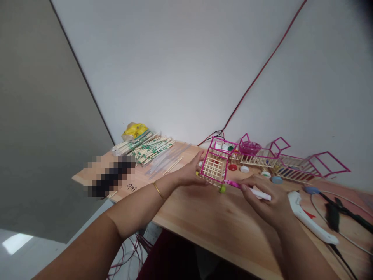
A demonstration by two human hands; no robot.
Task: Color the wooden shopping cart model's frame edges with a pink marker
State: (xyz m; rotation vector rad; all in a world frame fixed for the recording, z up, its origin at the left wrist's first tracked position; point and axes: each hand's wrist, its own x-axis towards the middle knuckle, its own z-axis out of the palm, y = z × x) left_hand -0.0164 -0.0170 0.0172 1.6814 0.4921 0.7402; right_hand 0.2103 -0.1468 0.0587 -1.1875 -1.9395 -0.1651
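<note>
My left hand (190,171) grips a small model cart (214,168) by its left side, above the wooden table. The cart is built from thin wooden sticks, with a lattice floor, a pink-coloured frame and small round wheels; a lime-green one shows at its lower corner. My right hand (266,196) has its fingers closed around a slim pink-and-white marker pen (258,192). The pen's pink end points left and meets, or nearly meets, the cart's lower right corner. Some of my left fingers are hidden behind the cart.
Similar stick models (300,165) stand along the wall, by a pink plastic bowl (250,147). Bottle caps (244,169) lie before them. A white glue gun (311,221) and cables occupy the right. Chopsticks (153,149) and a yellow bag (135,130) lie back left. A blurred patch covers the table's left end.
</note>
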